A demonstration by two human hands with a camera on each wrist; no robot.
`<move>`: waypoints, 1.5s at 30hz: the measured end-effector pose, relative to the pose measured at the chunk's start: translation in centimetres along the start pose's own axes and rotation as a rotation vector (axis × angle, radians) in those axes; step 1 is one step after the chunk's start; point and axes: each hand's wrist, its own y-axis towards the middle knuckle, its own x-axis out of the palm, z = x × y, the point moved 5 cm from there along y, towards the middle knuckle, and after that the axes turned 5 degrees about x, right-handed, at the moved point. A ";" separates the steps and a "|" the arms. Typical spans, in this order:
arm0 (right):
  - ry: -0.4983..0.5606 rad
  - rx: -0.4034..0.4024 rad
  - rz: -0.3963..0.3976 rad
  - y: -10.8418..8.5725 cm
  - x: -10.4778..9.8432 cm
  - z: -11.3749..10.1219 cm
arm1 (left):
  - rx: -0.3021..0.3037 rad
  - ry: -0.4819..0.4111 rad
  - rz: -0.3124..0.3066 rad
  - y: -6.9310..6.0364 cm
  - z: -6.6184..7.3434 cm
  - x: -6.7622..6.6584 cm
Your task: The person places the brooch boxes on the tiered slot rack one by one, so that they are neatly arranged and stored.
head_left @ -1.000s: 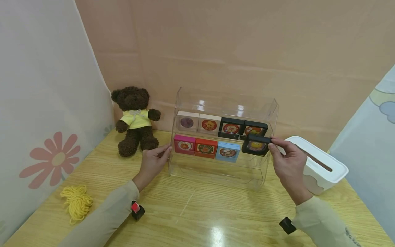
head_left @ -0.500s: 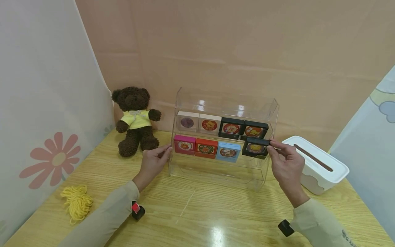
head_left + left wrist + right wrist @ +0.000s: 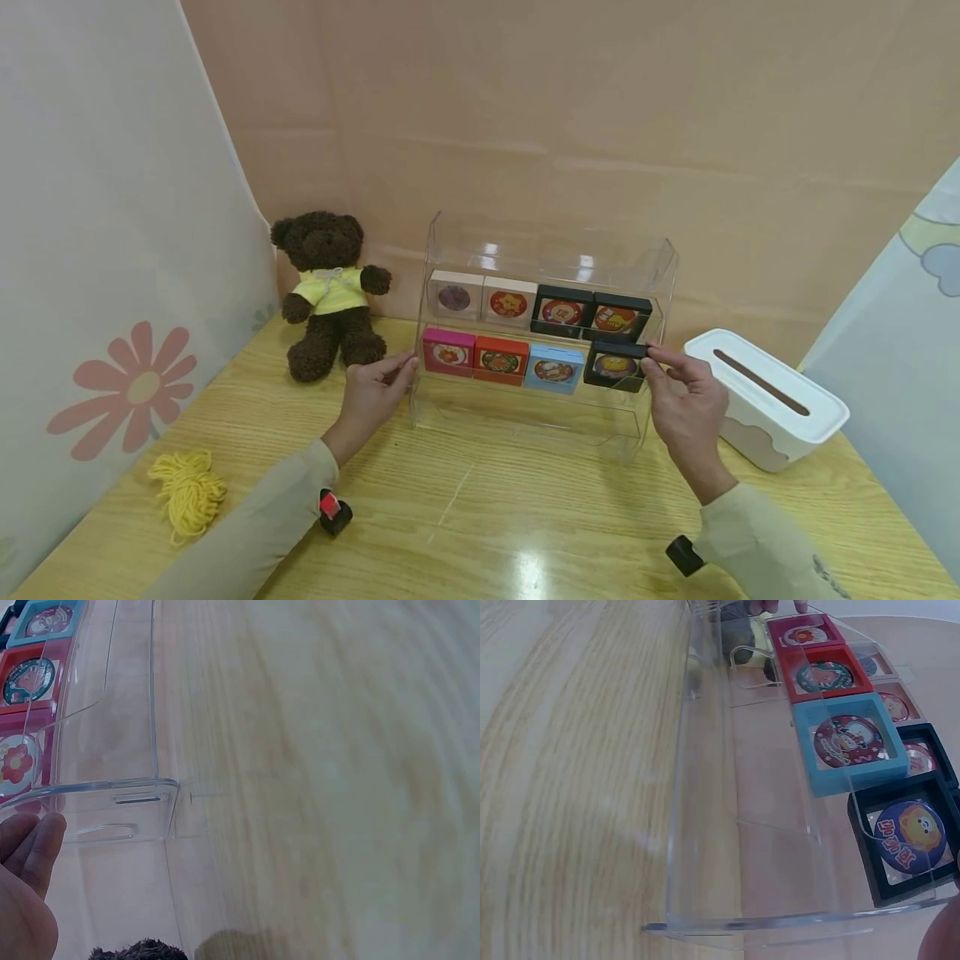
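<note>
A clear stepped display rack (image 3: 528, 421) stands on the wooden table. My left hand (image 3: 375, 396) pinches its left side edge. My right hand (image 3: 687, 404) pinches the right end of a small black box (image 3: 615, 367) with a round yellow-faced badge inside. That box sits at the right of the rack's lower filled tier; a narrow gap parts it from a light blue box (image 3: 554, 369). Further left stand a red box (image 3: 500, 361) and a pink box (image 3: 448, 352). In the right wrist view the black box (image 3: 906, 838) lies behind the clear front lip, and only fingertips show.
The tier above bears two pale boxes and two black boxes (image 3: 562, 311). A brown teddy bear (image 3: 330, 292) in a yellow top sits left of the rack. A white tissue box (image 3: 780, 392) stands close by my right hand. Yellow yarn (image 3: 187, 493) lies at front left.
My right hand has brought the black box down and slightly left, onto the tier beside the light blue box. The left hand and the rack have stayed put.
</note>
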 end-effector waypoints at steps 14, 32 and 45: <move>-0.046 -0.044 -0.054 -1.0 0.6 -0.2 | 0.028 0.024 -0.006 0.0 -0.2 0.1; -0.342 -0.233 -0.161 -0.5 0.6 -1.4 | 0.019 0.023 -0.013 0.0 -0.2 -0.1; -0.288 -0.299 -0.156 -1.2 0.7 -1.5 | 0.001 0.009 -0.022 -0.1 -0.1 0.0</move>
